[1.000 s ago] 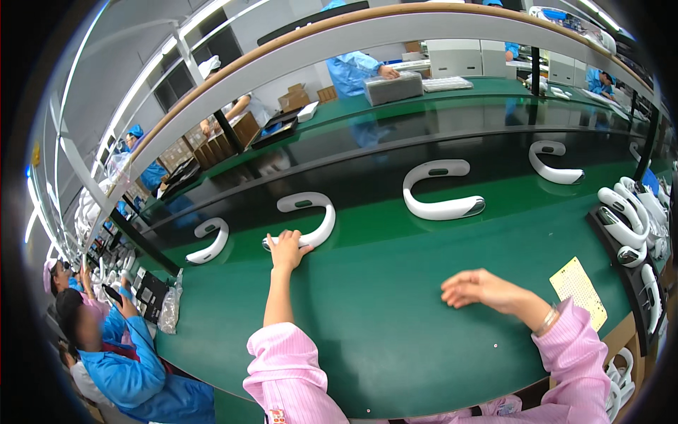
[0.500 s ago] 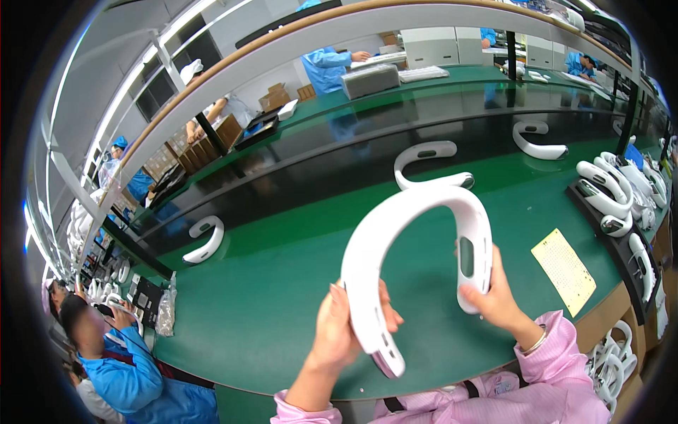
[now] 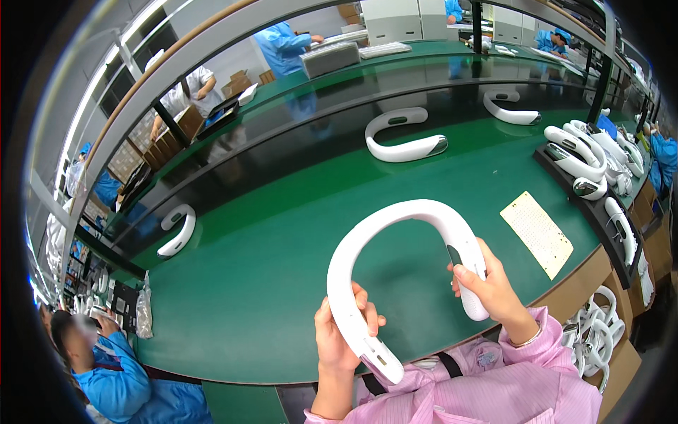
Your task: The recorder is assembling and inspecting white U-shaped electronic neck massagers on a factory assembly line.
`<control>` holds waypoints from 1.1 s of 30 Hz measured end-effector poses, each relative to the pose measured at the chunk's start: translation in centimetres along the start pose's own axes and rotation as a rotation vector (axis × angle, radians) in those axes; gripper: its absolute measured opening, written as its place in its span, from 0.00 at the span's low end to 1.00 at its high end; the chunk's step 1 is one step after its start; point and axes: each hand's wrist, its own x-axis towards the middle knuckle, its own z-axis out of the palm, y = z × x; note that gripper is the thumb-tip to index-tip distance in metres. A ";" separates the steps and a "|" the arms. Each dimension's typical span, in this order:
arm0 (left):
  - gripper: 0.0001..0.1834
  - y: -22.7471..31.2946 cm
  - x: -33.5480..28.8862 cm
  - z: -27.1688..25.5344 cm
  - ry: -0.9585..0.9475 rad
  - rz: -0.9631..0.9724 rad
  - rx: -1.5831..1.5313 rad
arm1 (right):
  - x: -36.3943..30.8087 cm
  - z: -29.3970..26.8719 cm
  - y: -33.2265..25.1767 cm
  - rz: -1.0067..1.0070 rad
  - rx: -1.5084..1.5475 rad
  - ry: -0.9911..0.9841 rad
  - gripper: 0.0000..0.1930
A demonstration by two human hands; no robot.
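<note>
Between my hands is a white U-shaped neck fan (image 3: pixel 395 215), held above the green table with its curve pointing away from me. My left hand (image 3: pixel 340 332) wraps round its left arm, close to the end with a small slot. On the other arm, beside a dark oval panel, my right hand (image 3: pixel 487 286) grips with the thumb on the inner face. Beyond it, a similar neck fan (image 3: pixel 406 150) lies on the dark strip's near edge. Another neck fan (image 3: pixel 514 115) rests farther right, and one more neck fan (image 3: pixel 185 233) lies at the left.
A yellow written sheet (image 3: pixel 538 233) lies right of my hands. Several white neck fans fill a black tray (image 3: pixel 575 194) at the right edge, above a cardboard box (image 3: pixel 621 367) of white parts. A co-worker in blue (image 3: pixel 116 381) sits at the left. A shelf rail crosses overhead.
The held neck fan has come lower and nearer to me, and its tilt has changed so the inner panel shows less. Both hands keep their hold. The whole view has shifted.
</note>
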 end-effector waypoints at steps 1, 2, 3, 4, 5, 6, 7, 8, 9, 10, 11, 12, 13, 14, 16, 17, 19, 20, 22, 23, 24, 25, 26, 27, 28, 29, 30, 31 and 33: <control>0.21 -0.1 0.0 0.2 -0.001 -0.011 -0.001 | 0.0 -0.1 -0.1 0.000 -0.005 -0.003 0.25; 0.21 -0.1 -0.1 0.5 -0.001 -0.021 -0.003 | -0.1 -0.1 -0.2 0.001 -0.010 -0.008 0.24; 0.21 -0.1 -0.2 0.8 -0.002 -0.030 -0.005 | 0.0 -0.1 -0.3 0.002 -0.015 -0.013 0.24; 0.21 -0.1 -0.1 1.3 -0.031 -0.014 0.032 | 0.2 -0.1 -0.3 0.041 0.020 -0.039 0.24; 0.22 -0.1 0.0 1.9 -0.062 0.003 0.068 | 0.5 -0.2 -0.1 0.081 0.055 -0.064 0.23; 0.22 -0.1 0.0 2.5 -0.092 0.019 0.104 | 0.7 -0.2 0.2 0.121 0.090 -0.088 0.23; 0.22 -0.2 0.2 3.4 -0.045 0.046 0.144 | 0.8 -0.1 0.6 0.138 0.130 -0.092 0.22; 0.22 -0.5 0.3 4.3 0.002 0.075 0.181 | 1.0 0.2 1.1 0.155 0.167 -0.098 0.21; 0.23 -0.8 0.2 5.1 0.048 0.102 0.219 | 1.2 0.5 1.6 0.171 0.204 -0.102 0.20; 0.23 -1.1 0.0 6.0 0.089 0.111 0.322 | 1.4 0.7 2.1 0.184 0.204 -0.104 0.20; 0.23 -1.4 -0.2 7.0 0.127 0.121 0.427 | 1.6 0.8 2.5 0.198 0.214 -0.122 0.20; 0.23 -1.7 -0.4 7.8 0.163 0.130 0.533 | 1.7 0.8 2.9 0.211 0.224 -0.138 0.19; 0.24 -2.1 -0.7 8.2 0.160 0.157 0.607 | 1.8 1.0 3.3 0.237 0.233 -0.152 0.20; 0.24 -2.4 -0.8 8.9 0.170 0.141 0.654 | 1.9 1.1 3.8 0.244 0.242 -0.166 0.20; 0.25 -2.6 -1.0 10.2 0.193 0.113 0.750 | 1.9 1.3 3.7 0.263 0.236 -0.169 0.21; 0.27 -2.6 -1.1 10.4 0.173 0.077 0.770 | 2.0 1.4 3.8 0.266 0.230 -0.172 0.21; 0.28 -2.9 -1.1 10.7 0.185 0.055 0.792 | 2.1 1.4 3.5 0.284 0.238 -0.177 0.21; 0.28 -3.0 -1.2 10.9 0.193 0.045 0.804 | 2.1 1.3 3.4 0.293 0.243 -0.181 0.21; 0.28 -3.2 -1.1 10.9 0.191 0.035 0.804 | 2.2 1.3 3.7 0.277 0.244 -0.174 0.21; 0.28 -3.2 -1.1 10.9 0.184 0.035 0.805 | 2.2 1.2 3.9 0.268 0.245 -0.171 0.21; 0.28 -3.3 -1.1 10.8 0.178 0.034 0.806 | 2.2 1.2 3.9 0.267 0.246 -0.170 0.21; 0.28 -3.3 -1.1 10.7 0.179 0.036 0.811 | 2.2 1.2 4.0 0.264 0.248 -0.168 0.21; 0.28 -3.3 -1.1 10.7 0.180 0.037 0.817 | 2.2 1.2 4.0 0.262 0.250 -0.166 0.21; 0.28 -3.3 -1.1 10.6 0.181 0.038 0.822 | 2.3 1.2 4.0 0.270 0.258 -0.163 0.21; 0.28 -3.3 -1.1 10.6 0.177 0.045 0.820 | 2.3 1.2 4.0 0.280 0.265 -0.163 0.20; 0.28 -3.4 -1.0 10.7 0.174 0.052 0.819 | 2.3 1.1 4.1 0.289 0.273 -0.163 0.20; 0.28 -3.4 -1.0 10.7 0.170 0.059 0.817 | 2.4 1.0 4.2 0.196 0.155 -0.095 0.20; 0.27 -3.4 -1.0 10.4 0.166 0.079 0.773 | 2.4 1.0 4.4 0.102 0.038 -0.024 0.19; 0.27 -3.8 -0.6 9.2 0.157 0.118 0.686 | 2.2 0.7 4.1 -0.302 -0.453 0.232 0.20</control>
